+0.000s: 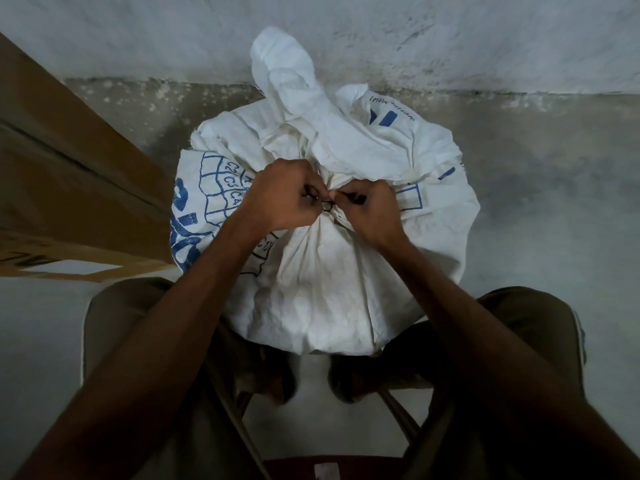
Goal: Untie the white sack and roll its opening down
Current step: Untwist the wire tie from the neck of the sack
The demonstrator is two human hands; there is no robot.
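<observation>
A full white sack (322, 282) with blue print stands on the floor between my knees. Its neck is gathered and bound by a dark tie (327, 205) at the centre. Above the tie the loose top of the sack (298, 84) flops away from me toward the wall. My left hand (285, 195) and my right hand (369, 211) meet at the knot, fingers pinched on the dark tie from either side. The knot itself is mostly hidden by my fingertips.
A brown cardboard box (69, 181) leans at the left, close to the sack. A stained white wall (485, 39) rises just behind the sack. Grey concrete floor (554, 188) spreads to the right. My feet and stool legs (398, 407) are below.
</observation>
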